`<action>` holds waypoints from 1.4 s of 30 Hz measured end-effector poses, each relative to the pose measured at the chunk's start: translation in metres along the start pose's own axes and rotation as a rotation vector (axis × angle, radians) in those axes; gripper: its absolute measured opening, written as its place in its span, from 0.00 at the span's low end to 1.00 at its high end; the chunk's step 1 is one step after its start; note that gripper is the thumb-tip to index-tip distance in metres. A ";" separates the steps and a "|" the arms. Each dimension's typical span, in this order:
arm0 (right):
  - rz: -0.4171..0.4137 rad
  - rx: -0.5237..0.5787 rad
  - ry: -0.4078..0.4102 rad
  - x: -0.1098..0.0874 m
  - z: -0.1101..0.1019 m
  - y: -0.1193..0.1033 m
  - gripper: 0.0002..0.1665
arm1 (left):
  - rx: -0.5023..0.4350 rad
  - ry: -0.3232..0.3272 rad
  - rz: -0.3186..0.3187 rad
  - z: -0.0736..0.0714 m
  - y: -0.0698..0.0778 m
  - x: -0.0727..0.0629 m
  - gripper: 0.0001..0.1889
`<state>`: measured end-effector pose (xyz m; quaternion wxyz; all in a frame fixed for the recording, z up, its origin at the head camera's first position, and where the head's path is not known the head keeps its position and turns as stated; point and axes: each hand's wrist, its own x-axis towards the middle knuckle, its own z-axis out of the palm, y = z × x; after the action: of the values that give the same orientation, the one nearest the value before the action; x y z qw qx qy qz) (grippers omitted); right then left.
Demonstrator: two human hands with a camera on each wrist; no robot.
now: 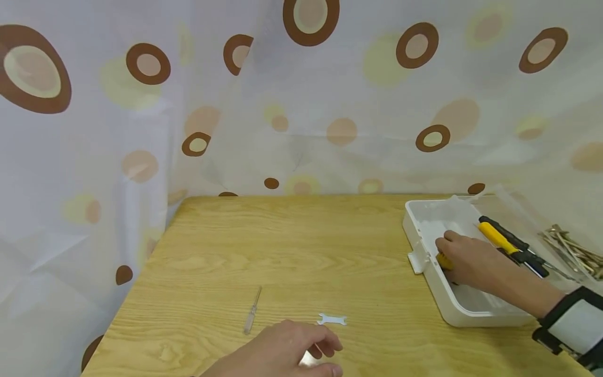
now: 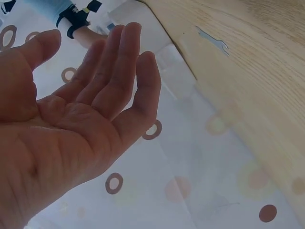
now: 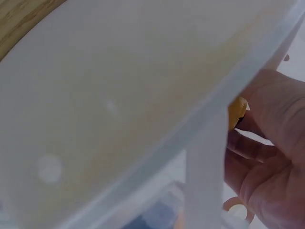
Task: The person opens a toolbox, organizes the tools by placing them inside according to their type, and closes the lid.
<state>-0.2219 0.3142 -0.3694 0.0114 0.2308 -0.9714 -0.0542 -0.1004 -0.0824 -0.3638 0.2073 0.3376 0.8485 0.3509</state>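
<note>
Inside the white plastic box [image 1: 464, 314], my right hand [image 1: 476, 262] pinches a yellow tool [image 1: 444, 261] between thumb and fingers. Most of that tool is hidden by the hand; a small dark part of it shows in the right wrist view, where the box wall covers the rest. My left hand [image 1: 287, 351] hovers at the table's near side, palm up in its own wrist view, fingers loosely bent around nothing. Just beyond it lie a small double-ended open wrench [image 1: 332, 319] and a thin screwdriver [image 1: 252, 314] with a clear handle.
Beside the right forearm, a yellow-and-black screwdriver [image 1: 499, 238] and a black-handled tool [image 1: 501, 230] lie in the box. Several brass-coloured metal pieces [image 1: 572, 248] rest in its transparent lid at the far right. A latch [image 1: 416, 262] juts from the box's left side. Patterned cloth [image 1: 301, 104] hangs behind the wooden table [image 1: 292, 246].
</note>
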 end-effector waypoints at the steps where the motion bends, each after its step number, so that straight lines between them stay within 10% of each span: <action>1: -0.007 0.021 0.003 -0.001 0.001 0.001 0.24 | 0.002 -0.003 -0.008 0.000 -0.001 0.000 0.17; 8: -0.085 0.221 -0.049 -0.010 -0.001 0.013 0.24 | -0.097 0.059 -0.047 -0.010 -0.015 -0.006 0.14; 16: -0.211 0.366 -0.193 -0.014 -0.012 0.022 0.18 | 0.287 0.367 -0.357 -0.033 -0.050 -0.011 0.04; 23: -0.174 0.381 -0.275 -0.015 -0.014 0.018 0.12 | 0.355 0.355 -0.498 -0.029 -0.071 -0.012 0.18; 31: -0.099 0.183 -0.061 -0.027 -0.038 0.007 0.12 | 0.380 0.346 -0.482 -0.027 -0.076 -0.009 0.30; 37: -0.249 0.099 0.317 -0.039 -0.045 -0.007 0.04 | 0.373 0.354 -0.452 -0.024 -0.077 -0.008 0.28; 42: -0.392 0.064 0.607 -0.042 -0.045 -0.035 0.40 | 0.247 0.347 -0.351 -0.026 -0.071 -0.005 0.12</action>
<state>-0.1663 0.2975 -0.3282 0.2816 0.4184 -0.8623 0.0460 -0.1427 -0.1354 -0.3979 0.0737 0.1428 0.9532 0.2562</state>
